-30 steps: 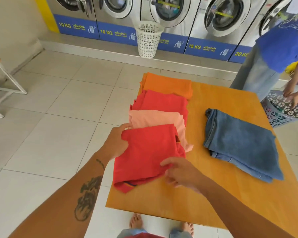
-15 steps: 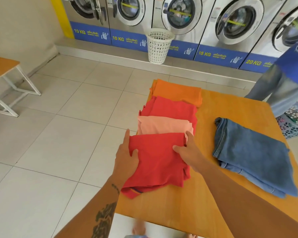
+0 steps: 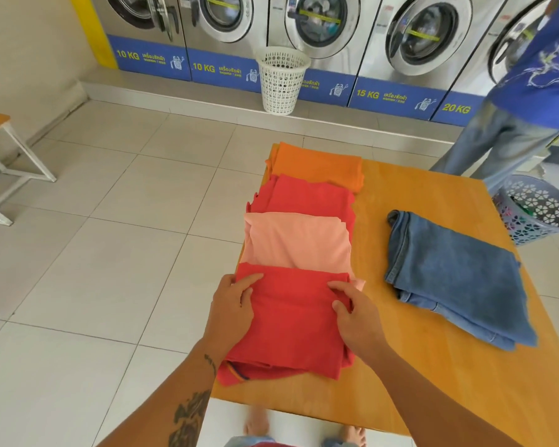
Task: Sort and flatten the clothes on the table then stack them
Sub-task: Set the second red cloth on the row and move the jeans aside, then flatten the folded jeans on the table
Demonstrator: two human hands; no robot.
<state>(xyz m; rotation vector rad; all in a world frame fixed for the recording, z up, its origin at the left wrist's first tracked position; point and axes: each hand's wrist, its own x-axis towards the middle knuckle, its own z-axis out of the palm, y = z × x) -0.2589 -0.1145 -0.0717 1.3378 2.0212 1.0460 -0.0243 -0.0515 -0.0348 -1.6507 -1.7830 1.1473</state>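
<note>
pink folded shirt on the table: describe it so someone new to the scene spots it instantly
Find the orange wooden table and the row of folded tops along its left edge. The pink shirt is third from the far end, between two red ones. It is the only pale one; the nearer red shirt overlaps its near edge.

Self-service laundromat, row of steel front-loading washing machines (image 3: 317, 24) along the wall, blue panels marked 10 KG, 15 KG, 20 KG, white laundry basket (image 3: 282, 79) on tiled floor, wooden folding table (image 3: 433, 366), patterned basket (image 3: 536, 209) apparently holding laundry
</note>
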